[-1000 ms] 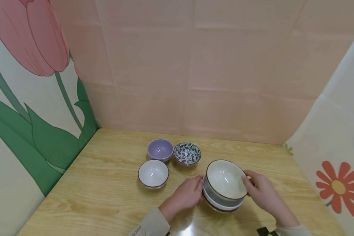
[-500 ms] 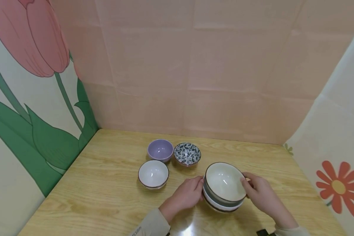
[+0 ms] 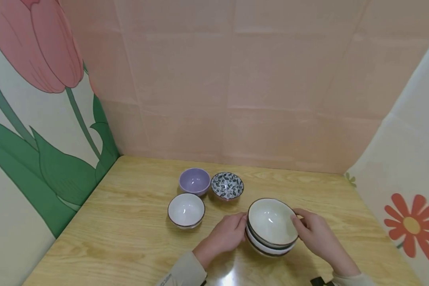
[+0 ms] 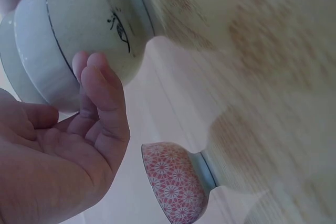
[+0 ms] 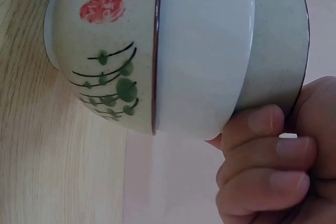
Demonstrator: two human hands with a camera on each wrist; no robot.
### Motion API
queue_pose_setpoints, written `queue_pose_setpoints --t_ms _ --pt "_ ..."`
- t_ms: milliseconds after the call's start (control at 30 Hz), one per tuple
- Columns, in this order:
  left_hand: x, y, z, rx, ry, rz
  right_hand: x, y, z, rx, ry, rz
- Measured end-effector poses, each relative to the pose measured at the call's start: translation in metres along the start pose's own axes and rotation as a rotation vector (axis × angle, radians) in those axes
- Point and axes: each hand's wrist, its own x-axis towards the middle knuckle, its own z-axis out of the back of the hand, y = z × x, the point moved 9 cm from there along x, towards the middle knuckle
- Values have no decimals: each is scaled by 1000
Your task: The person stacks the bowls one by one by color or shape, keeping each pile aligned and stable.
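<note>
Three bowls are stacked on the table, tilted slightly to my eye. The top one is a cream bowl (image 3: 271, 220) with a dark rim, sitting inside a white bowl (image 5: 205, 51). Under both is a beige bowl (image 5: 110, 40) painted with a green plant and a red seal. My right hand (image 3: 316, 234) pinches the cream bowl's rim, thumb on the inner side and fingers outside. At the stack's left side, my left hand (image 3: 223, 234) holds the lower bowls, its fingers against the beige bowl's wall and its thumb by the white one.
Behind and to the left stand a purple bowl (image 3: 194, 182), a dark floral-patterned bowl (image 3: 227, 186) and a small white bowl (image 3: 186, 210) with a brown rim. A red-patterned bowl's outside (image 4: 176, 182) shows in the left wrist view. A pink backdrop (image 3: 228, 87) closes off the wooden table.
The cream bowl has come down deeper into the white bowl, so less of its outer wall shows. My right hand has shifted slightly with it, while the left has stayed put.
</note>
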Motion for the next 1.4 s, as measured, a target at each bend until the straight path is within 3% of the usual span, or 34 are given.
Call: queue_pose_setpoints --t_ms 633,900,1133,1400 --pt "2 -1 -1 16 -2 -14 -5 1 1 -75 -86 54" --pt "3 -2 9 41 -106 37 -8 2 0 -55 -117 40" --pt "3 -13 5 199 -85 41 -10 3 -2 -68 -155 23" --pt "4 -20 3 279 -91 10 -13 7 0 -63 -212 58"
